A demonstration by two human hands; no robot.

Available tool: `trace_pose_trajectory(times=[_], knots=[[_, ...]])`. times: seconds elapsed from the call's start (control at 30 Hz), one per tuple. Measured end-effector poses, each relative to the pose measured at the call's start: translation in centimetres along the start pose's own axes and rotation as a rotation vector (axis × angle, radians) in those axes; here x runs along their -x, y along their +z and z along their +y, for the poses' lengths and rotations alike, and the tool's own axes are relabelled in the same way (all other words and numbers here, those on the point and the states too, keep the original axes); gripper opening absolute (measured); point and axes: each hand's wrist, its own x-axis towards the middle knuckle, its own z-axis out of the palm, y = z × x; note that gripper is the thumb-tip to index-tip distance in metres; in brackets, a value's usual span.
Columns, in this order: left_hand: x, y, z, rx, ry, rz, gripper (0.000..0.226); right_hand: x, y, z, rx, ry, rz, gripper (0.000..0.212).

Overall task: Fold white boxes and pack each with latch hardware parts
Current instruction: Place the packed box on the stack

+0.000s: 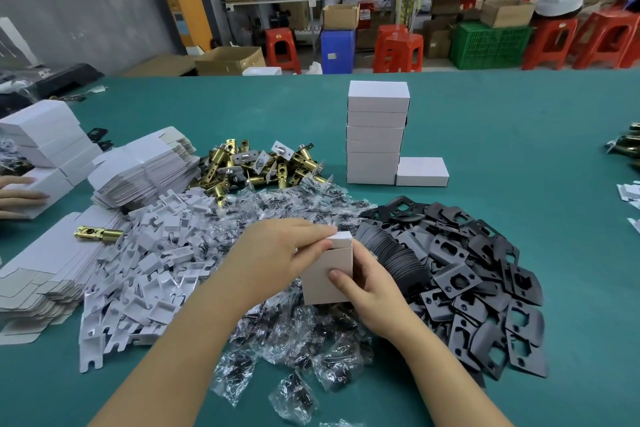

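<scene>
Low in the middle of the frame, both hands hold one small white box (327, 274) upright above the table. The right hand (372, 291) wraps the box's right side from behind, its thumb (341, 279) laid flat on the front face; its other fingers are hidden behind the box, so how far they are spread cannot be told. The left hand (277, 253) comes in from the left with the fingers drawn together, thumb and fingertips pinching the top flap (341, 238) of the box, which stands slightly raised.

Under the hands lies a heap of clear plastic bags (291, 333) with dark small parts inside. Just to its left is a pile of white card inserts (145, 270), and to its right a pile of black metal plates (478, 288). At the lower left edge sit stacks of flat unfolded boxes (41, 274), with a single brass latch (98, 234) resting on them.

Further back, left of centre, more flat boxes (145, 166) are stacked beside a heap of brass latches (256, 163). Right of centre stands a tall stack of closed white boxes (375, 135), with one more closed box (421, 172) touching its base on the right. At the far left edge another person's hand (17, 196) rests on a second group of closed boxes (45, 139). All of it sits on a green table (519, 135).
</scene>
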Motion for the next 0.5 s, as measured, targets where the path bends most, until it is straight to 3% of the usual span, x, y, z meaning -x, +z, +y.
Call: trace_pose_trajectory(times=[0.5], knots=[[1.7,2.1,0.4,-0.095,0.165,0.077,0.04,0.0,0.1,0.6,0.006,0.01,0.008,0.044]])
